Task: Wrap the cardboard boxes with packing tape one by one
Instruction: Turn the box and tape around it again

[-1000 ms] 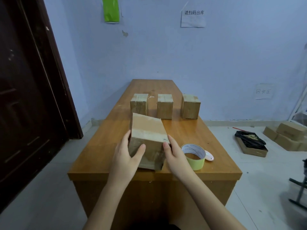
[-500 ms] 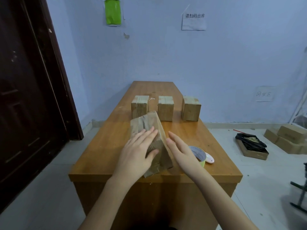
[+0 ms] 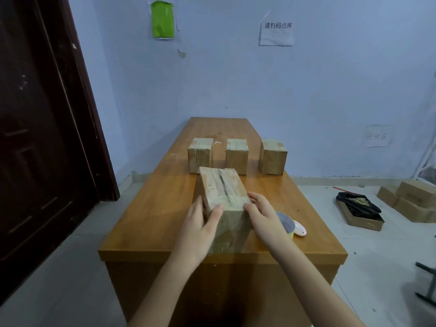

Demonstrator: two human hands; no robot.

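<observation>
Now the left hand [image 3: 197,224] and right hand [image 3: 264,217] both grasp a taped cardboard box [image 3: 225,204] near the table's [image 3: 146,223] front edge; its contents are hidden, tape roll [image 3: 286,223] beside it.

**What everything is made of**

The near box [image 3: 224,204] is brown cardboard, and clear shiny tape covers its top. The three boxes at the back [image 3: 237,155] are the same dull cardboard. The table [image 3: 151,208] is smooth orange wood with a soft shine. The tape roll [image 3: 288,224] looks glossy. The door [image 3: 35,138] is dark wood. The wall [image 3: 236,79] is matt blue paint, with paper signs [image 3: 276,31] stuck on it.
</observation>
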